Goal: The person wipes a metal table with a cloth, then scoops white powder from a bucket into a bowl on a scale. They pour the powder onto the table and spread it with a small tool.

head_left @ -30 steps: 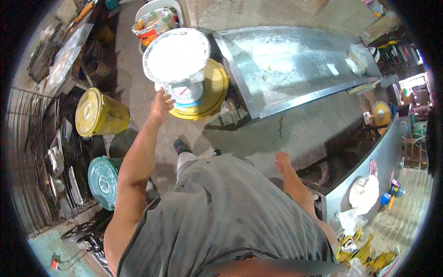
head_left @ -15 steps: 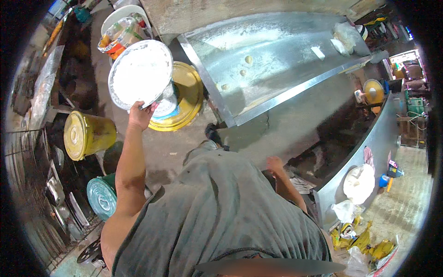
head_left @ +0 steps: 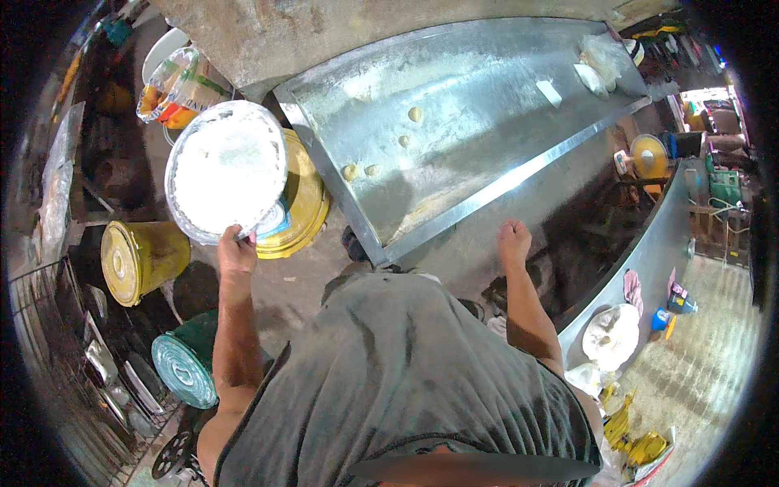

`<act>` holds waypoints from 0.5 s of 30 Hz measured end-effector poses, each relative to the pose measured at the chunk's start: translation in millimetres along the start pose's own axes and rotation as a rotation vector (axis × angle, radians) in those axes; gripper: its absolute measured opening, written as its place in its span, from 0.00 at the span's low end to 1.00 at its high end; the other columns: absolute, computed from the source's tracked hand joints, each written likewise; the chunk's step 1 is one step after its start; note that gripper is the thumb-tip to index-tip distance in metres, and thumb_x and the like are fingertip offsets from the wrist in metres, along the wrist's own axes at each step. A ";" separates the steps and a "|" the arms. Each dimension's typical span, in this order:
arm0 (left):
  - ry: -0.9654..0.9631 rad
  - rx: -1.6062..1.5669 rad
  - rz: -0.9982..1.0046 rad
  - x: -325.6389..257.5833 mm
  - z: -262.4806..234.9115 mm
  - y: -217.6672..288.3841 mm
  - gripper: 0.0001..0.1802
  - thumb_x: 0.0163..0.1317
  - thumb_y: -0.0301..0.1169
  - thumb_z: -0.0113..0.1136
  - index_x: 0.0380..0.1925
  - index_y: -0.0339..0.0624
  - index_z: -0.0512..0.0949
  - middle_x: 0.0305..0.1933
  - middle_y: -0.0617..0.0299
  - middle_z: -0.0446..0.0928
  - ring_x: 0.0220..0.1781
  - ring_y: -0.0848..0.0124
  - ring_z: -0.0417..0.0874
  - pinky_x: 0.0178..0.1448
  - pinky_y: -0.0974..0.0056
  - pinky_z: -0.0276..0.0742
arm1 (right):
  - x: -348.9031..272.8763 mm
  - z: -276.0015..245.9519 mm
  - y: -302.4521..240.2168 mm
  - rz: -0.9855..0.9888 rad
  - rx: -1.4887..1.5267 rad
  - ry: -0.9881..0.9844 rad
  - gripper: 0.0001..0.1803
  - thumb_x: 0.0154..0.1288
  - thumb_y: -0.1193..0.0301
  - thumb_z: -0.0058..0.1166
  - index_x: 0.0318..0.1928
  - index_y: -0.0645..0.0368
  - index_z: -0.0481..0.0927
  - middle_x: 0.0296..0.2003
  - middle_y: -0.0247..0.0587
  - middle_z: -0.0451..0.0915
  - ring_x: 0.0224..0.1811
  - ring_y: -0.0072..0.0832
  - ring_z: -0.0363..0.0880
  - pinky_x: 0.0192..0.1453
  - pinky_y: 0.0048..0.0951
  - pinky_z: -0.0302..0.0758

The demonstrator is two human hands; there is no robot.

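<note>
My left hand pinches the near rim of a round white lid, thumb and fingers closed on its edge. Bright glare covers much of the lid's face, which has whitish smears along the border. Behind it, a larger yellow lid on a container is partly covered. My right hand hangs out in front of me with curled fingers, touching nothing, and no object shows in it. It is nearest the front edge of a metal-topped table dusted with white powder. Several small pale dough pieces lie on that table.
At the left stand a yellow bucket and a green lidded bucket. A printed plastic bag sits beyond the white lid. On the right, a curved metal counter carries a white bundle. A wall borders the table's far side.
My right hand has swung forward from beside my waist, and its fingers look more curled. The white lid, still in my left hand, appears slightly lower and farther left as the view shifts.
</note>
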State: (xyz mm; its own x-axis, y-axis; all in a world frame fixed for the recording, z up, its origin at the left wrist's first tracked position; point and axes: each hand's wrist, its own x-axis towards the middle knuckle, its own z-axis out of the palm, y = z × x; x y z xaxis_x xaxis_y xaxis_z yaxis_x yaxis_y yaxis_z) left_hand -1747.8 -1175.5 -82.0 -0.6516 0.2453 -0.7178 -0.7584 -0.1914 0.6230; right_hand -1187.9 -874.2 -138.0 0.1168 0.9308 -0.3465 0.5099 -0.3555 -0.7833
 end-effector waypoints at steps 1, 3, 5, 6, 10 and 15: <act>-0.054 0.015 -0.011 -7.3 10.4 -8.6 0.13 0.63 0.25 0.54 0.49 0.40 0.74 0.48 0.61 0.76 0.48 0.68 0.78 0.43 0.67 0.78 | 7.4 2.9 -6.9 -0.103 -0.074 0.008 0.16 0.66 0.65 0.58 0.48 0.64 0.84 0.42 0.49 0.86 0.43 0.36 0.85 0.48 0.35 0.79; -0.147 0.042 -0.028 -21.8 25.5 -26.1 0.13 0.64 0.25 0.53 0.48 0.41 0.74 0.48 0.61 0.76 0.48 0.69 0.77 0.42 0.66 0.77 | 16.4 15.1 -24.6 -0.311 -0.223 0.010 0.16 0.66 0.65 0.58 0.49 0.63 0.84 0.45 0.49 0.85 0.46 0.38 0.84 0.52 0.36 0.79; -0.215 0.091 -0.049 -30.3 42.8 -50.0 0.12 0.63 0.27 0.56 0.48 0.43 0.74 0.46 0.64 0.76 0.45 0.69 0.77 0.40 0.66 0.75 | 8.5 36.9 -66.3 -0.545 -0.283 -0.084 0.16 0.67 0.68 0.59 0.52 0.60 0.82 0.41 0.45 0.84 0.41 0.34 0.82 0.45 0.32 0.78; -0.249 0.113 -0.063 -35.4 53.4 -64.1 0.12 0.63 0.29 0.57 0.47 0.44 0.74 0.45 0.65 0.77 0.44 0.70 0.77 0.40 0.65 0.74 | -1.8 45.6 -98.2 -0.663 -0.314 -0.129 0.17 0.67 0.69 0.60 0.54 0.59 0.81 0.39 0.43 0.83 0.38 0.31 0.81 0.42 0.29 0.78; -0.306 0.186 -0.154 -70.7 113.0 -119.2 0.09 0.66 0.29 0.51 0.44 0.40 0.74 0.46 0.61 0.76 0.45 0.67 0.77 0.43 0.61 0.76 | -19.2 61.2 -193.3 -1.126 -0.500 -0.360 0.31 0.58 0.63 0.69 0.62 0.52 0.76 0.59 0.44 0.72 0.62 0.46 0.69 0.65 0.49 0.66; -0.238 0.293 -0.315 -102.9 187.2 -193.1 0.09 0.66 0.31 0.53 0.43 0.40 0.74 0.44 0.59 0.78 0.45 0.66 0.78 0.49 0.60 0.77 | 45.8 64.4 -214.0 -1.387 -0.489 -0.505 0.35 0.48 0.58 0.73 0.59 0.48 0.77 0.60 0.40 0.70 0.65 0.44 0.65 0.70 0.55 0.58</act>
State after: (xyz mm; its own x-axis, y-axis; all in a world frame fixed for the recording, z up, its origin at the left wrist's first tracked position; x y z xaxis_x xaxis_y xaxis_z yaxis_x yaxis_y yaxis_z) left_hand -1531.4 -985.8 -70.3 -0.3433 0.4654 -0.8158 -0.8594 0.1946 0.4727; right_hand -1346.5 -761.0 -19.5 -0.9025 0.3354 0.2703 0.2020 0.8837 -0.4221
